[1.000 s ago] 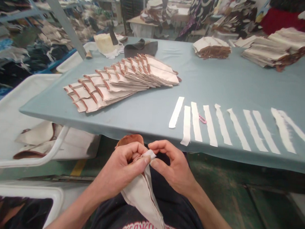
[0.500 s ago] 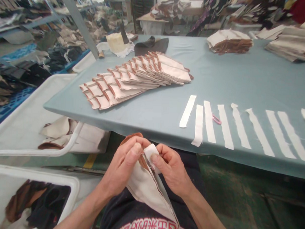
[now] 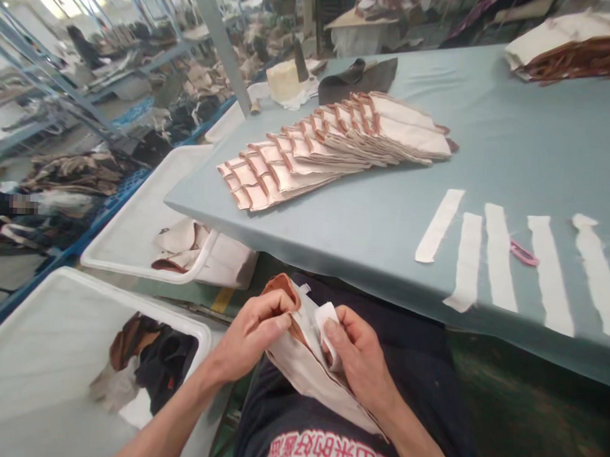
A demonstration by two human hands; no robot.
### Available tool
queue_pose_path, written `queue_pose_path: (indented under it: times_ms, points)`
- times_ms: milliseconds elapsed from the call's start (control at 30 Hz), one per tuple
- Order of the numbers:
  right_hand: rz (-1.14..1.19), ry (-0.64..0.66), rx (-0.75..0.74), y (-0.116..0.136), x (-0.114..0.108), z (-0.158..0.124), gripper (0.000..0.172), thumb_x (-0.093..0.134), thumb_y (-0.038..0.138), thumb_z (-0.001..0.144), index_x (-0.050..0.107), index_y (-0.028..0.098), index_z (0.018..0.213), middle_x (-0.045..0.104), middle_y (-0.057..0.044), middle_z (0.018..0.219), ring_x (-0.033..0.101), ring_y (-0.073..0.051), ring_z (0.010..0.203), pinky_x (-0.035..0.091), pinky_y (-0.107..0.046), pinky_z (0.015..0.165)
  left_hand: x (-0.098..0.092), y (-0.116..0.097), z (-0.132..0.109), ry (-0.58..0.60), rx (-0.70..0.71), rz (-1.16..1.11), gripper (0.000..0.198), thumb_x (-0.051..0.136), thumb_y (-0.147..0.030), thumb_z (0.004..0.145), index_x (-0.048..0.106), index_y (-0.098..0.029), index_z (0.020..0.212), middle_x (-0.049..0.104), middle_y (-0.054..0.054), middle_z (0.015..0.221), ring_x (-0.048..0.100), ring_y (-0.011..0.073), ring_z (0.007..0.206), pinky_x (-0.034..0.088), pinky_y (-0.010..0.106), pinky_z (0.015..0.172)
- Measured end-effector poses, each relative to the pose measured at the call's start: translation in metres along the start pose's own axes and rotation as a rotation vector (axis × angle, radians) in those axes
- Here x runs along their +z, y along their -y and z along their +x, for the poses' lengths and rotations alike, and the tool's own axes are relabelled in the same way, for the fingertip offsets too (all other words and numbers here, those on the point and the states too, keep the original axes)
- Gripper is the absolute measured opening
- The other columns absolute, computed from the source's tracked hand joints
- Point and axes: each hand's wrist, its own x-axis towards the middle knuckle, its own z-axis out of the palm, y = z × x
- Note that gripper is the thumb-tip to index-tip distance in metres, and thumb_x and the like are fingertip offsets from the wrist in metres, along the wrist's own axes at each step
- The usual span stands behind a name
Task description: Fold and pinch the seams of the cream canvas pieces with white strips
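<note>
A cream fabric piece with a brown lining [image 3: 310, 369] lies across my lap, its brown-lined end pointing toward the table. My left hand [image 3: 254, 333] pinches that end by its brown edge, thumb on top and fingers tucked inside. In my right hand [image 3: 358, 350] a folded white cloth strip [image 3: 328, 322] is gripped between thumb and fingers, right beside the fabric piece. The right fingertips are partly hidden behind the strip. On the table edge ahead lie several loose white strips [image 3: 501, 259] in a row, with a pink clip-like object [image 3: 524, 253] among them.
A fanned stack of cream pieces with brown edges [image 3: 297, 155] rests on the blue-green table [image 3: 385, 211]. Another stack [image 3: 571, 48] sits at the far right. Two white bins [image 3: 209, 252] [image 3: 133, 289] holding fabric stand to the left. A dark curved piece [image 3: 357, 80] lies at the back.
The view has swung left, so things appear further right. My right hand with the white strip has drawn slightly apart from my left hand, exposing more of the fabric's brown-lined opening.
</note>
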Motion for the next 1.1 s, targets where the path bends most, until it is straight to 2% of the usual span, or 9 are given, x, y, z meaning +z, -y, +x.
queue_pose_path:
  times_ms: [133,233,367,467,600,700,867,1000,1100]
  points:
    - [-0.058,-0.005,0.018,0.008,-0.009,-0.004,0.056,0.071,0.072,0.083,0.055,0.019,0.079,0.048,0.006,0.059,0.036,-0.007,0.049,0.029,-0.019,0.045,-0.013,-0.008,-0.002,0.101,-0.063,-0.035,0.035,0.059,-0.043,0.1,0.066,-0.014,0.083,0.064,0.003,0.079,0.054,0.0146,0.072,0.041,0.024,0.066]
    - [-0.142,-0.001,0.019,0.035,-0.021,-0.016,0.049,0.07,0.066,0.088,0.062,0.018,0.087,0.051,0.005,0.061,0.038,-0.007,0.051,0.029,-0.019,0.046,-0.013,-0.017,0.003,0.106,-0.022,-0.115,0.029,0.062,-0.038,0.101,0.072,-0.015,0.087,0.067,0.003,0.083,0.057,0.0136,0.075,0.045,0.022,0.071]
    - [-0.271,-0.057,-0.039,0.084,-0.024,-0.044,0.042,0.069,0.059,0.091,0.061,0.02,0.078,0.047,0.006,0.056,0.033,-0.008,0.048,0.025,-0.021,0.044,0.002,-0.033,0.017,0.101,0.045,-0.165,0.027,0.06,-0.034,0.102,0.077,-0.017,0.089,0.072,0.004,0.095,0.063,0.0144,0.084,0.048,0.021,0.076]
    - [-0.434,-0.096,-0.147,0.103,-0.016,-0.056,0.036,0.066,0.051,0.095,0.061,0.021,0.075,0.047,0.006,0.056,0.036,-0.009,0.048,0.027,-0.022,0.044,0.019,-0.043,0.027,0.101,0.08,-0.212,0.029,0.06,-0.033,0.101,0.077,-0.016,0.085,0.073,0.005,0.095,0.065,0.0144,0.082,0.049,0.019,0.072]
    - [-0.745,-0.182,-0.366,0.097,-0.012,-0.05,0.024,0.058,0.03,0.098,0.063,0.021,0.076,0.055,0.003,0.065,0.046,-0.01,0.055,0.036,-0.023,0.051,0.034,-0.04,0.034,0.072,0.101,-0.279,0.027,0.062,-0.029,0.098,0.076,-0.015,0.079,0.073,0.003,0.088,0.059,0.011,0.069,0.045,0.018,0.062]
    - [-0.83,-0.233,-0.445,0.091,-0.013,-0.044,0.025,0.058,0.026,0.096,0.061,0.02,0.072,0.058,0.002,0.069,0.049,-0.01,0.058,0.037,-0.023,0.053,0.041,-0.032,0.036,0.041,0.084,-0.343,0.028,0.064,-0.031,0.095,0.077,-0.014,0.076,0.073,0.004,0.086,0.055,0.0103,0.065,0.044,0.019,0.059]
    - [-0.679,-0.205,-0.266,0.088,-0.012,-0.039,0.021,0.06,0.035,0.098,0.065,0.021,0.082,0.064,0.003,0.065,0.054,-0.011,0.054,0.039,-0.021,0.049,0.049,-0.027,0.037,0.015,-0.01,-0.395,0.032,0.07,-0.038,0.087,0.075,-0.011,0.069,0.067,0.004,0.073,0.051,0.0104,0.059,0.04,0.019,0.053]
    - [-0.621,-0.211,-0.272,0.08,-0.016,-0.042,0.019,0.065,0.035,0.093,0.064,0.02,0.081,0.063,0.004,0.062,0.052,-0.01,0.051,0.036,-0.02,0.047,0.054,-0.024,0.037,0.04,-0.022,-0.427,0.034,0.073,-0.04,0.087,0.074,-0.012,0.069,0.065,0.002,0.072,0.051,0.009,0.059,0.04,0.018,0.054]
    - [-0.574,-0.19,-0.212,0.077,-0.02,-0.052,0.02,0.064,0.037,0.095,0.063,0.021,0.082,0.059,0.006,0.058,0.047,-0.009,0.047,0.033,-0.019,0.042,0.055,-0.017,0.037,0.069,-0.091,-0.477,0.036,0.072,-0.043,0.089,0.077,-0.012,0.072,0.069,0.004,0.074,0.055,0.0099,0.06,0.043,0.018,0.055]
